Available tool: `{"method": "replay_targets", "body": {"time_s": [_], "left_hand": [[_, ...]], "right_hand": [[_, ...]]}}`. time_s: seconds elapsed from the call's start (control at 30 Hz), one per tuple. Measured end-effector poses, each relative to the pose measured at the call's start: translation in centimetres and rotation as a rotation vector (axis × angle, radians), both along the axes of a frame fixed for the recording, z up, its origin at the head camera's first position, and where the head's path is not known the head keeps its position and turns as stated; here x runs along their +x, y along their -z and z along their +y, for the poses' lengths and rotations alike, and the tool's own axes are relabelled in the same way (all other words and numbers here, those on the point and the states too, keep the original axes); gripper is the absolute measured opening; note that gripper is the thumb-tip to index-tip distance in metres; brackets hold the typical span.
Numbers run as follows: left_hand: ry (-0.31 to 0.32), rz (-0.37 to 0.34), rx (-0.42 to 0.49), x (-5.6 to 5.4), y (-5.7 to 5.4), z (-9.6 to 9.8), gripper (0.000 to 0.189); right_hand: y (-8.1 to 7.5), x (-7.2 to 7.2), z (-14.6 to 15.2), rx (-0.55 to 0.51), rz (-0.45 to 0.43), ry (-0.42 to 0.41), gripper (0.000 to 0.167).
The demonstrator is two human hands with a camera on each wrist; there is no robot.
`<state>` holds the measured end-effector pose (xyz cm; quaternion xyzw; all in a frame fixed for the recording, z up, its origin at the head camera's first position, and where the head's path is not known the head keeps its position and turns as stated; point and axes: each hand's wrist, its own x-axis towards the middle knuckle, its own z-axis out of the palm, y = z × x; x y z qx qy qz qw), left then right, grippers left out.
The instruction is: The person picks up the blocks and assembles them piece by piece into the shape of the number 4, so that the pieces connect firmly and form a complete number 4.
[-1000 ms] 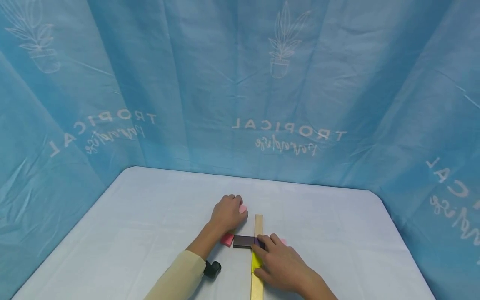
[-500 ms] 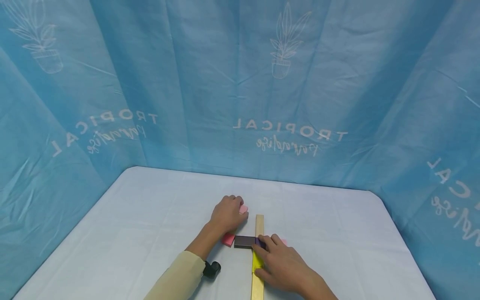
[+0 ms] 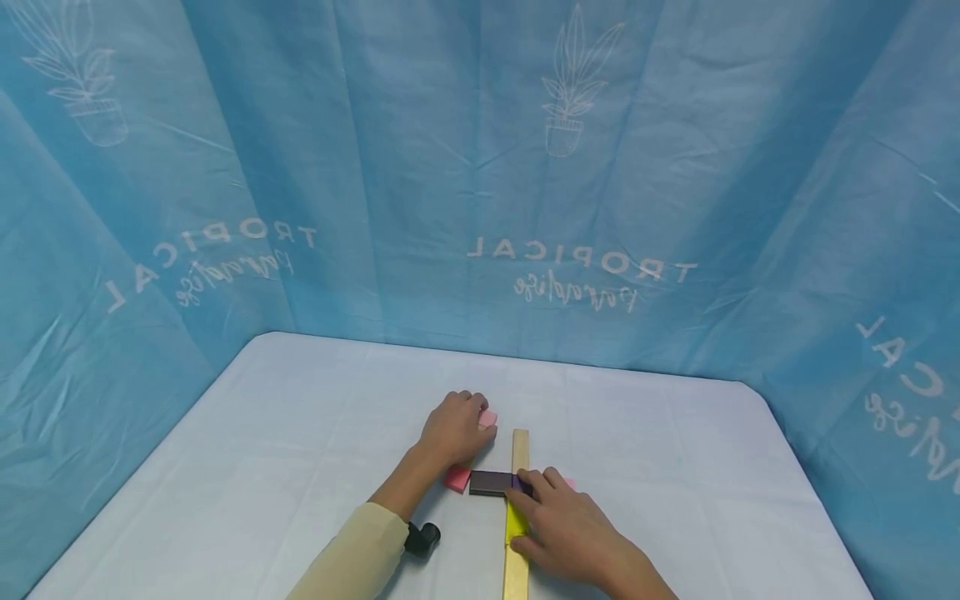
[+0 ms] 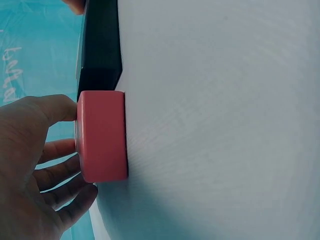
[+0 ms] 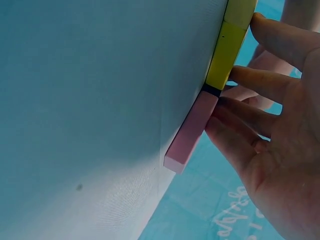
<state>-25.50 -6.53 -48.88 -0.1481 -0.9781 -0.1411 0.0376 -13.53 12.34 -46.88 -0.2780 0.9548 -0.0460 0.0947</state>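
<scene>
My left hand [image 3: 453, 433] has its thumb and fingers on either side of a pink block [image 3: 487, 418], in a slanted row with a red block [image 3: 457, 478]. In the left wrist view the red block [image 4: 105, 137] shows end-on, and its far side is hidden. A black block [image 3: 491, 483] lies just right of it. My right hand [image 3: 566, 529] rests its fairly straight fingertips on a purple block [image 3: 518, 483] and a yellow block [image 3: 515, 523]. Another pink block [image 5: 190, 135] lies under those fingers in the right wrist view.
Pale wooden blocks [image 3: 521, 450] continue the line at the far end, and another wooden block [image 3: 515, 575] at the near end. A black device [image 3: 422, 540] sits at the left wrist. Blue curtains [image 3: 420, 167] hang behind the white table [image 3: 337, 400].
</scene>
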Motion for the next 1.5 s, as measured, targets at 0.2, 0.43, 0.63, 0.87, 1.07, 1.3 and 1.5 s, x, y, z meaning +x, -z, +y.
{"method": "replay_targets", "body": {"time_s": [0.2,0.43,0.63,0.87,1.07,1.3,1.5], "left_hand": [[0.003,0.001,0.008,-0.02,-0.03,-0.04,0.038],[0.001,0.002,0.013,-0.09,-0.17,-0.05,0.038],[0.004,-0.006,0.023,-0.01,-0.33,-0.16,0.040],[0.004,-0.016,0.029,-0.06,-0.26,-0.28,0.041],[0.006,-0.023,0.022,0.01,-0.27,-0.32,0.042],[0.001,-0.022,0.052,0.10,-0.09,-0.57,0.041],[-0.003,-0.037,0.107,0.09,-0.18,-0.66,0.039]], "right_hand": [[0.08,-0.08,-0.03,-0.001,0.003,0.008,0.059],[-0.06,-0.02,0.06,-0.012,0.009,0.001,0.063],[-0.27,-0.14,0.30,-0.022,-0.023,-0.010,0.084],[-0.33,-0.32,0.36,-0.024,-0.040,-0.021,0.088],[-0.34,-0.29,0.26,-0.022,-0.044,-0.017,0.088],[-0.37,-0.24,0.09,-0.011,-0.051,-0.019,0.084],[-0.49,-0.13,-0.01,0.003,-0.044,-0.013,0.085]]}}
